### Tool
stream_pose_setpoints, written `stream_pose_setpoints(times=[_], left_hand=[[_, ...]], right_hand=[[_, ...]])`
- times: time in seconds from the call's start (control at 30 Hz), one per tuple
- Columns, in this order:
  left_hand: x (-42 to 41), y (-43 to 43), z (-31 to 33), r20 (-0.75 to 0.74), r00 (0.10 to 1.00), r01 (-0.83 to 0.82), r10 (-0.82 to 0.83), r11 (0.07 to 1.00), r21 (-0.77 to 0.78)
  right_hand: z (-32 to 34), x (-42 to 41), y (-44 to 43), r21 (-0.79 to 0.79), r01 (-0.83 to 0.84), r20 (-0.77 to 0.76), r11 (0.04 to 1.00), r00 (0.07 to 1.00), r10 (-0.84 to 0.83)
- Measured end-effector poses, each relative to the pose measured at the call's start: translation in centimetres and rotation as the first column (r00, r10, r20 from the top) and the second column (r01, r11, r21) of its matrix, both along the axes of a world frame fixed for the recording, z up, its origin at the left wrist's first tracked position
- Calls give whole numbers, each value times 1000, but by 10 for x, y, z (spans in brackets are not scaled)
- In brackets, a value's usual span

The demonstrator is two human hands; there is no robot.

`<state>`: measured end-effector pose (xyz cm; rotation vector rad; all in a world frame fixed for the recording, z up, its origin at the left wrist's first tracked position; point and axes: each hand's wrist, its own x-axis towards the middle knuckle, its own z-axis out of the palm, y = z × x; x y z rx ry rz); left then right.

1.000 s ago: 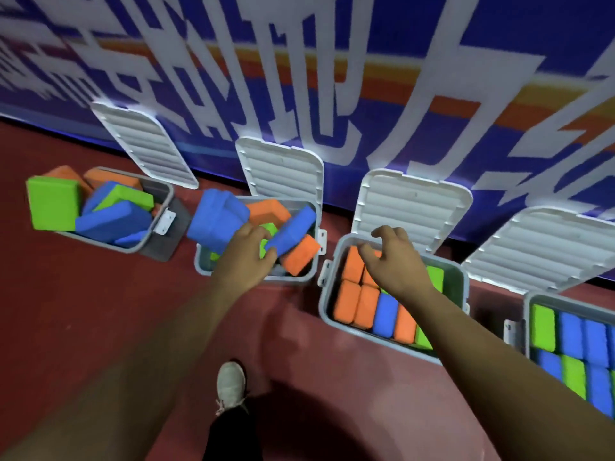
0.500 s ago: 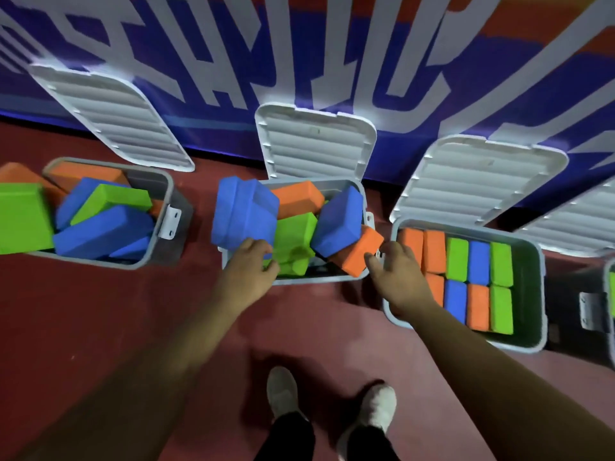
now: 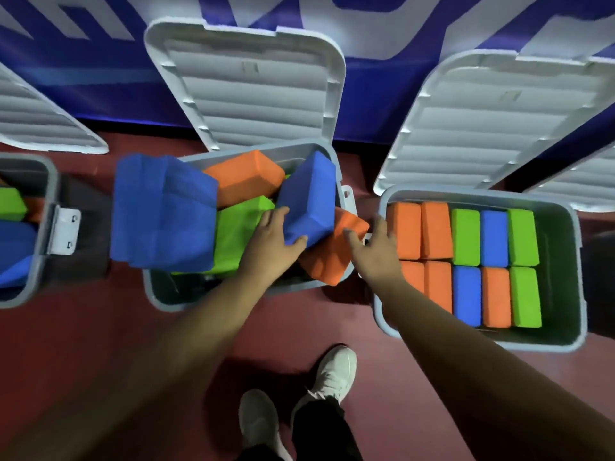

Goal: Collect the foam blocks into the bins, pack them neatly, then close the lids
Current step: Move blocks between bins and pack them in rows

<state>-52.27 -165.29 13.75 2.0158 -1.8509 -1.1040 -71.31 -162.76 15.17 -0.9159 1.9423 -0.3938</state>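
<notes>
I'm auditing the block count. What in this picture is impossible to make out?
Head view:
- Left bin: cut off by the left edge.
- Middle bin floor: hidden under heaped blocks and the left hand gripping a blue block.
- Right bin: the right forearm covers its near-left orange blocks.
- Right hand: whether it grips the orange block is unclear, blurred.

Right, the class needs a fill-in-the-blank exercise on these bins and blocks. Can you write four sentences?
1. The left hand grips a tilted block coloured ____.
2. The right hand touches a block at the rim coloured ____.
3. The right bin holds ____ neat rows of blocks.
4. The lid of the middle bin is ____.

Missing words: blue, orange, two, open.
</notes>
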Motion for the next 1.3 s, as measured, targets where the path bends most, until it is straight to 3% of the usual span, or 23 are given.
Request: stream_pose_setpoints(times=[0.1, 0.17, 0.27, 0.43, 0.57, 0.7, 0.8, 0.93, 1.0, 1.13, 1.2, 1.3], left_hand=[[-10, -8, -19, 1, 996, 94, -95, 994, 57], [-15, -12, -29, -4, 991, 136, -136, 991, 4], [-15, -12, -45, 43, 974, 224, -221, 968, -116], [-3, -16, -58, 283, 874, 459, -395, 862, -215], [-2, -15, -52, 300, 872, 454, -387, 867, -203], [-15, -27, -34, 325, 906, 352, -272, 910, -220], [-20, -41, -22, 334, 917, 294, -217, 935, -199], [-19, -49, 8, 157, 986, -24, 56, 979, -203], [-15, -45, 24, 30, 982, -176, 187, 960, -218], [-17, -31, 41, -198, 961, -243, 195, 935, -259], [-18, -29, 44, -304, 925, -305, 230, 925, -226], [-17, -33, 51, -554, 765, -466, 328, 876, -124]], right_hand=[[-21, -2, -2, 41, 62, 207, 997, 976, -69], [-34, -4, -1, 40, 83, 293, 996, 952, -91], [-52, -3, 3, -9, 46, 296, 999, 954, -41], [-63, 12, 7, -99, 117, 281, 988, 956, -85], [-61, 8, 10, -118, 276, 232, 954, 942, -244], [-56, -8, 20, -90, 408, 224, 909, 897, -381], [-46, -25, 23, -82, 504, 283, 860, 839, -465], [-36, -58, 25, -81, 642, 321, 763, 741, -590], [-39, -73, 25, -82, 639, 271, 764, 752, -600], [-59, -88, 20, -47, 605, 96, 795, 795, -600], [-68, -90, 18, 0, 529, 19, 849, 849, -528], [-70, -90, 14, 28, 478, -12, 878, 879, -477]])
